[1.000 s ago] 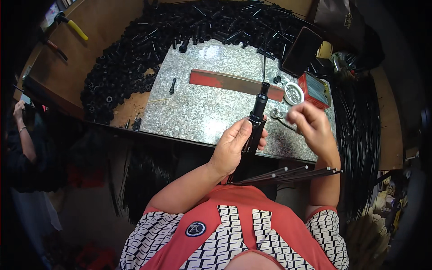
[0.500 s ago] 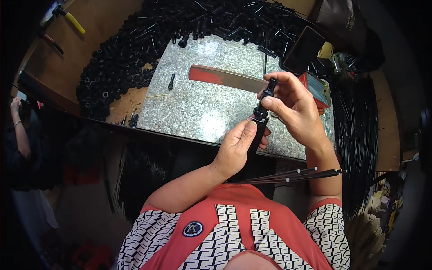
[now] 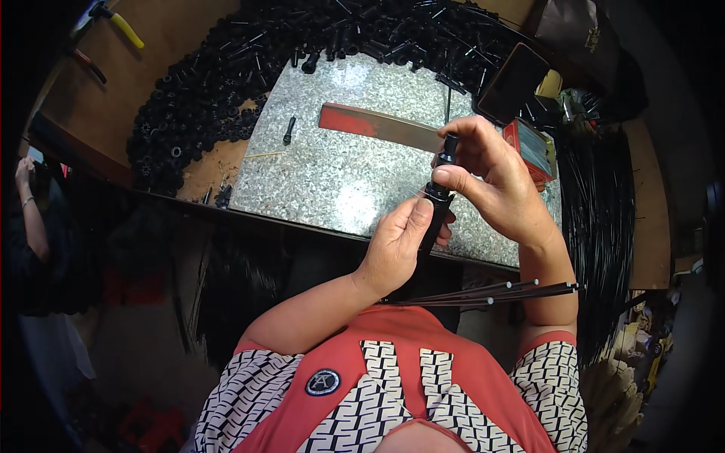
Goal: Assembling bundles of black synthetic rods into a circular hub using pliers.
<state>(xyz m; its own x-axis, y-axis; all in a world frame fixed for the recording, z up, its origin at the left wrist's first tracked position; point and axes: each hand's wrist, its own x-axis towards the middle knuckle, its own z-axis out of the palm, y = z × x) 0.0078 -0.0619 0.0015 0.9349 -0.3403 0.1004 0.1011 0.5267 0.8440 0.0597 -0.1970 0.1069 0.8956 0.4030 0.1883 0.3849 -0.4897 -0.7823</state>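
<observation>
While left hand (image 3: 398,240) is gripping the black stepped cylinder (image 3: 436,207) low down, right hand (image 3: 504,187) is pinching its upper section

There is one held black fitting (image 3: 448,156), one red-brown bar (image 3: 377,127), one dark tablet (image 3: 514,84) and one pale stick (image 3: 264,154).

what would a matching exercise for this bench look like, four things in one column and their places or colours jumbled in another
Things
1. left hand
2. flat bar
3. hand tool at upper left
4. right hand

Places and colours
A. has a yellow handle
B. thumb and fingers at the upper part of the black tube
C. wrapped around the lower part of the black tube
D. lies on the speckled tabletop, red at its left end

Right pairs: 1-C, 2-D, 3-A, 4-B
</observation>
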